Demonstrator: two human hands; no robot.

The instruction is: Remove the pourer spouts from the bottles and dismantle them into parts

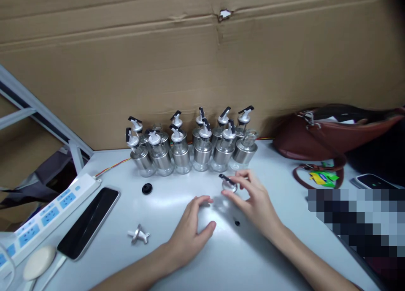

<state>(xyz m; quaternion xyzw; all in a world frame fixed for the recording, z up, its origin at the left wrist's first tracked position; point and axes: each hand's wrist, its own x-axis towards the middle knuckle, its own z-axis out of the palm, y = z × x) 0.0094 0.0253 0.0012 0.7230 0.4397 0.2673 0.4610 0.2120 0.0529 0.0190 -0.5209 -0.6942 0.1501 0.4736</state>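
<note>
My right hand pinches a silver pour spout with a black flip lever between thumb and fingers, just above the table. My left hand is open beside it, thumb and fingers apart, holding nothing. A small black piece lies below my right hand. To the left are a round black stopper and a silver spout body lying on its side. Behind my hands stand several glass bottles with metal sleeves, most topped with spouts. The front right bottle has a bare neck.
A white power strip, a phone and a round white puck lie at the left. A brown handbag and a yellow-green packet are at the right. Cardboard stands behind the bottles.
</note>
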